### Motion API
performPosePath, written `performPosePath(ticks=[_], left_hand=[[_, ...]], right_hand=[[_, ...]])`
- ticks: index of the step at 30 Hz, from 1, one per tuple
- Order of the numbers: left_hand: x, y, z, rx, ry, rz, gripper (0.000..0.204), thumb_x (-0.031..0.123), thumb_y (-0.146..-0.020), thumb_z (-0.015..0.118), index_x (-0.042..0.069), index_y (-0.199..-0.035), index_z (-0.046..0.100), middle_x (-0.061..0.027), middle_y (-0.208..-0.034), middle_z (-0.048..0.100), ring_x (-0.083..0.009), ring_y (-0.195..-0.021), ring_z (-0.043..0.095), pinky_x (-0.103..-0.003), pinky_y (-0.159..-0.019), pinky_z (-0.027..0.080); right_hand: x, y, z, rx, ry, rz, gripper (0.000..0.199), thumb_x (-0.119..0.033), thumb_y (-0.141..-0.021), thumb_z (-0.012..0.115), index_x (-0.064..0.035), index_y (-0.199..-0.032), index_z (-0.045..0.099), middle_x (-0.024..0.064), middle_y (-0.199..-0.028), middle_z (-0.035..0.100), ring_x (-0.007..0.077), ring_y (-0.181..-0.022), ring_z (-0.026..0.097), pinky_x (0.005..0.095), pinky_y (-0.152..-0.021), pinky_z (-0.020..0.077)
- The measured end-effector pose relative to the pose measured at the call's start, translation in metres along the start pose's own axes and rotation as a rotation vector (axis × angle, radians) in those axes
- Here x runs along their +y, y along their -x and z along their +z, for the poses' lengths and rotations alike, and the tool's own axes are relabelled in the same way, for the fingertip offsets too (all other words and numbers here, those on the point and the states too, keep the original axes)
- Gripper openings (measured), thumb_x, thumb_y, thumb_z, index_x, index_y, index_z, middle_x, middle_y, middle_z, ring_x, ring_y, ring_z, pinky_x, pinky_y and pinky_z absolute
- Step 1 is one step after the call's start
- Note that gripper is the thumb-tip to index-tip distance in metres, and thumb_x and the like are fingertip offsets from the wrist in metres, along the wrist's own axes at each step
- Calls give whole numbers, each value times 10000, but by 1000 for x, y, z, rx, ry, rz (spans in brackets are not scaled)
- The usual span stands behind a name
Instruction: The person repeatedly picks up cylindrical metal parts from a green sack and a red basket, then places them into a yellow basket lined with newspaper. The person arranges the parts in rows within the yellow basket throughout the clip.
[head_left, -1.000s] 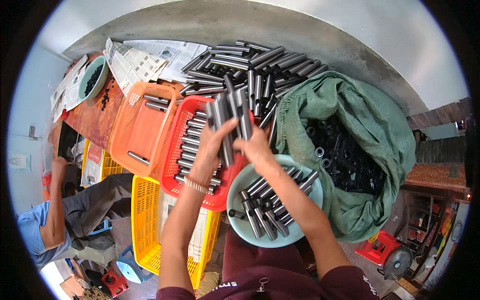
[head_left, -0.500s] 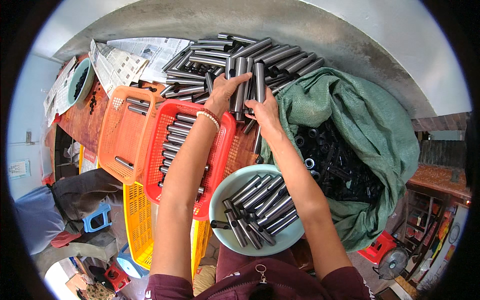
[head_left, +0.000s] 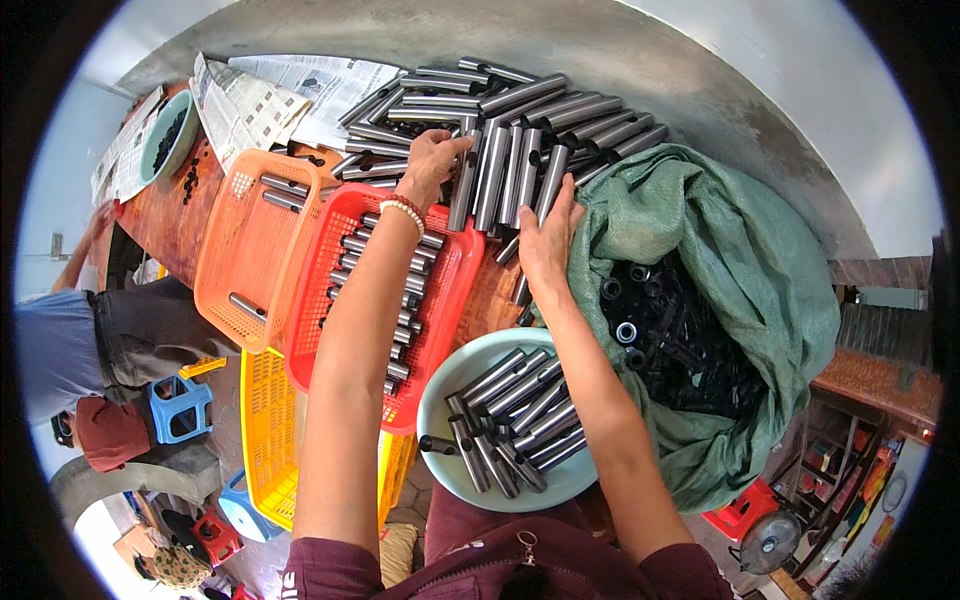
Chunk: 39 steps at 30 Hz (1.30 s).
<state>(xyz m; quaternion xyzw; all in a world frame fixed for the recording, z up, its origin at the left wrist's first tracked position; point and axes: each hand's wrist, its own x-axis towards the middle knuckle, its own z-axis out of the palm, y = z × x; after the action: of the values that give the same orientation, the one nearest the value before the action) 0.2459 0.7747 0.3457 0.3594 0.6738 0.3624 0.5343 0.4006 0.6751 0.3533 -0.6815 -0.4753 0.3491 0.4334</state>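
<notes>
My left hand (head_left: 437,165), a beaded bracelet at its wrist, presses the left side of a row of metal tubes (head_left: 490,182). The thumb lies against the outermost tube; the other fingers are partly hidden. At the row's right side my right hand (head_left: 549,235) has a tube (head_left: 552,183) between its thumb and fingers. Both hands close in on the several dark, shiny tubes, which lie side by side in a slight fan. Behind them spreads a heap of similar tubes (head_left: 590,120). Below my forearms, a pale green basin (head_left: 440,385) holds more tubes.
A red basket (head_left: 462,300) with tubes stands beside an orange basket (head_left: 210,270). At right, a green woven sack (head_left: 740,230) holds black parts. A yellow crate (head_left: 270,440), newspaper (head_left: 320,95), a small basin (head_left: 178,150), a fan (head_left: 770,540) and another person (head_left: 150,340) surround the table.
My hands have moved apart to the two sides of the tubes, which now fan out wider between them. At the left, another person's arm has come into view.
</notes>
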Motion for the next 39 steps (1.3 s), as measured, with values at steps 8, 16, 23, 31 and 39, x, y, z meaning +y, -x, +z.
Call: performPosePath(ticks=[8, 16, 23, 31, 39], left_hand=[[-26, -7, -1, -65, 6, 147, 606, 319, -821, 576, -55, -1264, 397, -182, -1205, 503, -236, -1074, 497, -298, -929, 371], [-43, 31, -22, 107, -845, 510, 509, 282, -746, 629, -73, -1093, 521, -242, -987, 562, -338, -933, 545, -386, -821, 431], [-41, 18, -27, 260, -484, 394, 365, 240, -764, 599, -67, -957, 561, -272, -917, 591, -400, -879, 570, -439, -783, 442], [-25, 3, -33, 389, -465, 117, 608, 183, -681, 710, -118, -1085, 369, -334, -1016, 544, -429, -978, 549, -410, -864, 450], [-58, 97, -95, 378, -141, 492, 488, 160, -757, 659, 0, -1171, 458, -118, -991, 581, -174, -854, 578, -288, -737, 474]], right_hand=[[3, 19, -9, -17, 151, -155, 765, -11, -755, 582, 49, -1358, 115, 265, -1162, 297, 393, -1083, 369, 411, -946, 312], [-3, 33, -21, -63, 175, -259, 682, 17, -762, 565, 31, -1334, 194, 244, -1177, 276, 396, -1104, 356, 425, -941, 324], [8, 32, -21, -72, 198, -332, 623, 11, -751, 583, 32, -1284, 263, 232, -1135, 315, 391, -1088, 362, 431, -938, 324], [12, 35, -16, -84, 259, -355, 604, -12, -734, 608, 21, -1262, 314, 220, -1129, 330, 380, -1066, 381, 422, -928, 339], [1, 37, -16, -127, 381, -523, 510, -58, -770, 589, 28, -1229, 385, 221, -1106, 371, 355, -1044, 415, 412, -918, 344]])
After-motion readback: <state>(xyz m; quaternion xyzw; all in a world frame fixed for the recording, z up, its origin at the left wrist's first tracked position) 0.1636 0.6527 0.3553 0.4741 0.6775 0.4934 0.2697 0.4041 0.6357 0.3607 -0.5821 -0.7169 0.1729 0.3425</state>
